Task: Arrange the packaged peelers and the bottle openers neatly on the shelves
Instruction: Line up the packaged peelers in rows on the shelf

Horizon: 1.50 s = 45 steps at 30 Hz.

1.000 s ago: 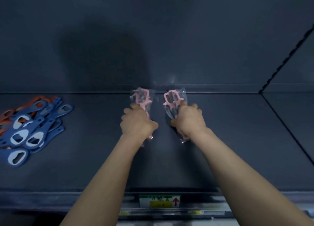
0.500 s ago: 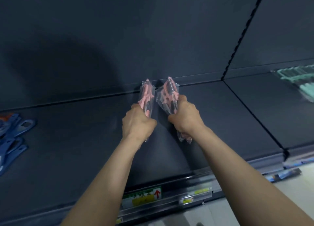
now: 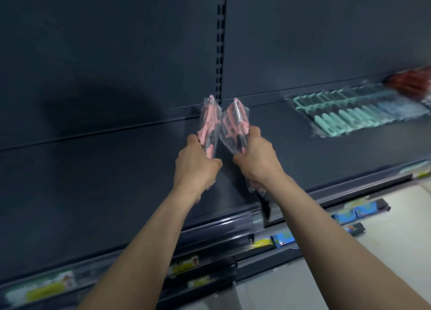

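My left hand (image 3: pixel 194 165) grips a bunch of pink peelers in clear plastic packs (image 3: pixel 208 125), held upright above the dark shelf (image 3: pixel 93 181). My right hand (image 3: pixel 256 158) grips a second bunch of pink packaged peelers (image 3: pixel 234 127), tilted and nearly touching the left bunch at the middle. Both bunches are lifted off the shelf board, near the slotted upright (image 3: pixel 220 41). On the neighbouring shelf section to the right lies a neat row of teal packaged peelers (image 3: pixel 345 113). The bottle openers are out of view.
Red packaged items (image 3: pixel 412 81) lie at the far right behind the teal row. Price-tag rails with yellow and blue labels (image 3: pixel 282 238) run along the shelf fronts below. A pale floor (image 3: pixel 384 251) shows at lower right.
The view has swung right: the blue and orange bottle openers left the frame, the teal row came in. Both hands lifted the pink packs off the shelf and carried them rightward, turned upright.
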### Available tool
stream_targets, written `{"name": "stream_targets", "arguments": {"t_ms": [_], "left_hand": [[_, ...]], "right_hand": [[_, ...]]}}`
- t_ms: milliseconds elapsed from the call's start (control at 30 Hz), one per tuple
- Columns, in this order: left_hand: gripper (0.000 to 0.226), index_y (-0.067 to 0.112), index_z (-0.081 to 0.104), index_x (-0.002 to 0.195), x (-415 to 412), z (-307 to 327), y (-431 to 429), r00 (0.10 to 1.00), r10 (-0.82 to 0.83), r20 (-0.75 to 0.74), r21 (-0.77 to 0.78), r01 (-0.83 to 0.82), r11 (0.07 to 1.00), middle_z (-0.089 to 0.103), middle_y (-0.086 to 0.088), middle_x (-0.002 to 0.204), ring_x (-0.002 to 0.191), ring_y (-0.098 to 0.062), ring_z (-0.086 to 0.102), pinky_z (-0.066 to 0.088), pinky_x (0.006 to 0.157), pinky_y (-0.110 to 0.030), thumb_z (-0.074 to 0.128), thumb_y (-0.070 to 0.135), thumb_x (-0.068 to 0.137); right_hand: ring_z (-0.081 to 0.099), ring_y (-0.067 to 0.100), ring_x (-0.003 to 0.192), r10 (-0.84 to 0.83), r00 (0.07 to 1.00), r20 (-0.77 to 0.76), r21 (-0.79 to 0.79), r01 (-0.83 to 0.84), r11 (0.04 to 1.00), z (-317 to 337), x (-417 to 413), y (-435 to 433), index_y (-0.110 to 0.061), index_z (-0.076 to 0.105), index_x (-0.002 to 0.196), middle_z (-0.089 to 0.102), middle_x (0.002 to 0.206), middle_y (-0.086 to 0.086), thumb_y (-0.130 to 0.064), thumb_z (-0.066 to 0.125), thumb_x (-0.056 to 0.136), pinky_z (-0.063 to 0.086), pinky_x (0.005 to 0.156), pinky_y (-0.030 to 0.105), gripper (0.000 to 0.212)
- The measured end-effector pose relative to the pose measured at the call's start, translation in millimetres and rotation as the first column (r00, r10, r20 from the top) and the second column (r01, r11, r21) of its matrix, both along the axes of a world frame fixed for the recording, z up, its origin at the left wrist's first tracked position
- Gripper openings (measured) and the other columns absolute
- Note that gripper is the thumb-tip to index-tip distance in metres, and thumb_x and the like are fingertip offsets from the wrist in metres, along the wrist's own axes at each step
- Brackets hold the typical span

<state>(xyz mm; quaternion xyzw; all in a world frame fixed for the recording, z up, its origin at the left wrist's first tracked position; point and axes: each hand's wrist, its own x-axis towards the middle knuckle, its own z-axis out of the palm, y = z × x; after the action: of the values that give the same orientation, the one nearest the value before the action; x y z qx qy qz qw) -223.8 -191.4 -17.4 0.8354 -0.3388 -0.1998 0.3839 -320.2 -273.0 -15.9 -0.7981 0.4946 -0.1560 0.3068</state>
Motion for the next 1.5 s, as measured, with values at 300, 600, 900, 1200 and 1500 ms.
{"name": "stream_targets", "arguments": {"t_ms": [300,600,900,1200,1500], "left_hand": [[0.032,0.013,0.047,0.104,-65,-2,-64,0.986,-0.006,-0.166,-0.063,-0.005,0.998,0.056,-0.002,0.092,0.074,-0.018,0.060,0.053,0.058,-0.033,0.064,0.013,0.078],[0.033,0.012,0.050,0.105,-71,-5,-103,0.981,-0.059,-0.183,-0.132,0.035,0.991,0.058,-0.001,0.093,0.074,-0.012,0.058,0.040,0.048,-0.021,0.065,0.012,0.076],[0.033,0.012,0.050,0.105,-75,-12,-140,0.978,-0.006,-0.209,-0.131,-0.022,0.991,0.061,-0.003,0.092,0.073,-0.013,0.062,0.046,0.053,-0.024,0.065,0.009,0.076],[0.033,0.011,0.052,0.104,-101,-17,-178,0.954,0.220,-0.202,-0.118,-0.247,0.962,0.063,-0.003,0.092,0.072,-0.010,0.060,0.039,0.046,-0.016,0.066,0.011,0.075],[0.037,0.008,0.048,0.107,-100,-16,-154,0.891,0.436,-0.124,-0.057,-0.445,0.893,0.059,-0.005,0.097,0.082,-0.022,0.056,0.042,0.069,-0.026,0.065,0.013,0.075]], "right_hand": [[0.056,0.035,0.098,0.015,1.000,0.010,0.064,-0.015,0.998,0,-68,-63,-0.007,0.037,0.118,0.056,0.111,0.020,-0.011,0.062,0.083,0.046,0.075,0.034,0.042],[0.056,0.029,0.093,-0.009,0.999,0.051,0.078,0.005,0.997,1,-75,-90,-0.006,0.040,0.120,0.059,0.110,0.017,-0.010,0.061,0.084,0.043,0.070,0.030,0.041],[0.056,0.025,0.096,0.078,0.991,0.105,0.130,-0.091,0.987,2,-76,-130,-0.008,0.042,0.121,0.061,0.111,0.011,-0.009,0.061,0.083,0.041,0.074,0.026,0.042],[0.059,0.025,0.104,0.257,0.960,0.109,0.143,-0.271,0.952,-7,-79,-184,-0.009,0.047,0.120,0.061,0.111,0.008,-0.011,0.061,0.082,0.039,0.074,0.022,0.041],[0.058,0.030,0.108,0.438,0.893,0.101,0.168,-0.449,0.877,-18,-56,-173,-0.007,0.048,0.119,0.061,0.117,0.012,-0.021,0.058,0.083,0.039,0.075,0.024,0.040]]}}
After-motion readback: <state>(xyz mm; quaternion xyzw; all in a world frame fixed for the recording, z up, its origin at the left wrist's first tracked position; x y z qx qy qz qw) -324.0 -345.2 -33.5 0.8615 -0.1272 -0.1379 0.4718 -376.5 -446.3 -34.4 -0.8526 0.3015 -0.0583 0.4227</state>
